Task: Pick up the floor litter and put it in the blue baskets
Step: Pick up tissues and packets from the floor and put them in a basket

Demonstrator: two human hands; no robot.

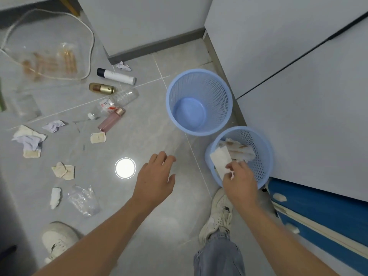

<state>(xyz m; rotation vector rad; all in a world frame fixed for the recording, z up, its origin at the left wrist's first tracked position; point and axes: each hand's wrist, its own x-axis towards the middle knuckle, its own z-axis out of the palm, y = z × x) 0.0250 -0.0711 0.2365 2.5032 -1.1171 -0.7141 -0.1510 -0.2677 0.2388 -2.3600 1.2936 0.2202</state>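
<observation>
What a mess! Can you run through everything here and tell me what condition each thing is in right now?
far blue basket: upright, empty.
near blue basket: upright, holds paper litter.
white paper: pinched by right hand, over the near basket.
right hand: closed on the paper.
left hand: open, empty, above the floor.
white tube: lying down, capped.
gold bottle: lying down.
clear plastic bottle: lying down.
pink bottle: lying down, capped.
plastic wrap: crumpled on floor.

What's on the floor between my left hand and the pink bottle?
Nothing: in the head view, only bare grey tile separates the left hand and the pink bottle.
</observation>
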